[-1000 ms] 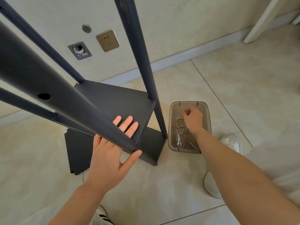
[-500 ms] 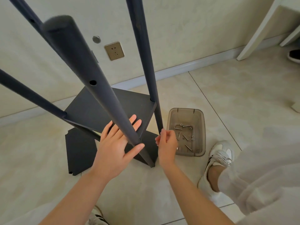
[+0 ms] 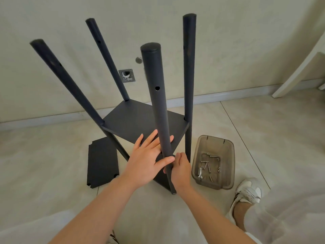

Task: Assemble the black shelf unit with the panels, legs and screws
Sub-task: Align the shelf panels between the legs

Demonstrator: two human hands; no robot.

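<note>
My left hand (image 3: pixel 144 164) lies flat on the shelf panel (image 3: pixel 133 122), thumb against the near leg (image 3: pixel 156 95). My right hand (image 3: pixel 181 170) curls round that leg, touching the thumb. The tray (image 3: pixel 216 143) of screws (image 3: pixel 206 164) sits just right of it.

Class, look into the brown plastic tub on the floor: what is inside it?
In the tub lie loose silver screws and a few small round pieces, perhaps nuts, scattered on its bottom. Its tinted near wall obscures the nearest strip.

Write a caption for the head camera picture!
Left hand braces, right hand grips the nearest leg at the shelf panel; screws lie in the bin.
</note>
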